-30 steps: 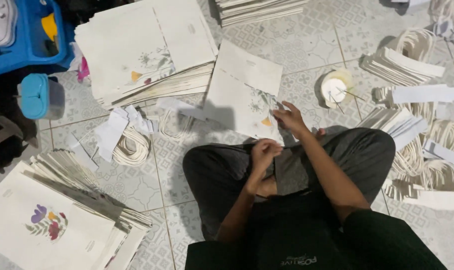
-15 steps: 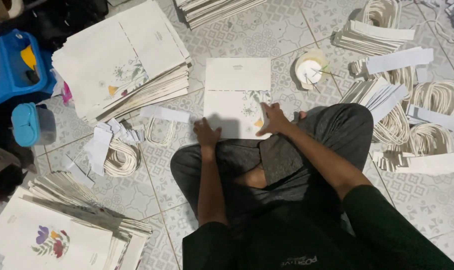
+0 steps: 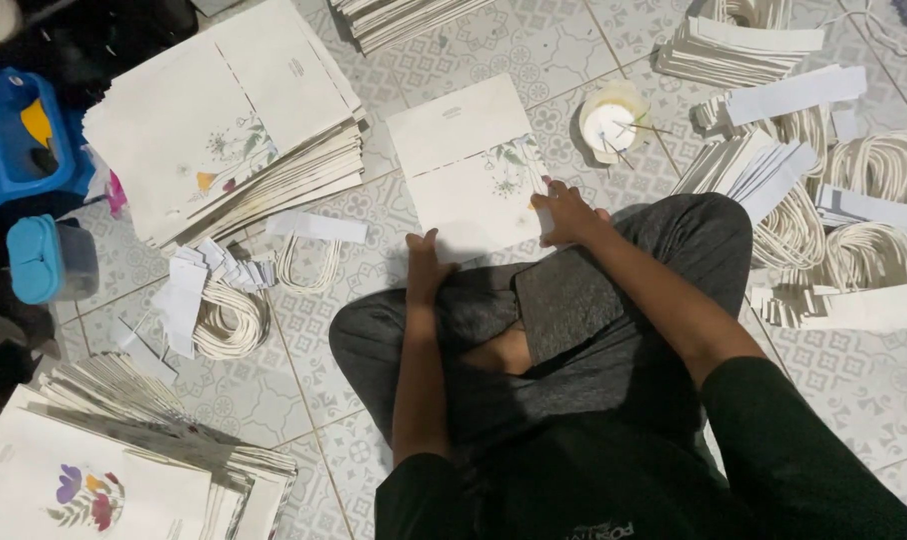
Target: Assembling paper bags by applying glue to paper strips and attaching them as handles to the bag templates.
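Note:
I sit cross-legged on a patterned tile floor. A flat white paper sheet with a floral print (image 3: 469, 165) lies in front of my knees. My left hand (image 3: 426, 262) presses on its near left corner, fingers spread. My right hand (image 3: 567, 212) rests flat on its near right edge, by the flower print. Neither hand holds anything else. A dark grey square pad (image 3: 569, 300) lies on my lap.
A tall stack of printed sheets (image 3: 229, 135) lies at the upper left, another stack (image 3: 94, 470) at the lower left. A small glue cup with sticks (image 3: 612, 125) stands beyond the sheet. White cord handles (image 3: 229, 320) and paper strips (image 3: 794, 95) lie left and right. Blue plastic containers (image 3: 34, 255) sit far left.
Both hands left my lap and came down flat on the sheet's near edge. The sheet now lies squarer in front of me.

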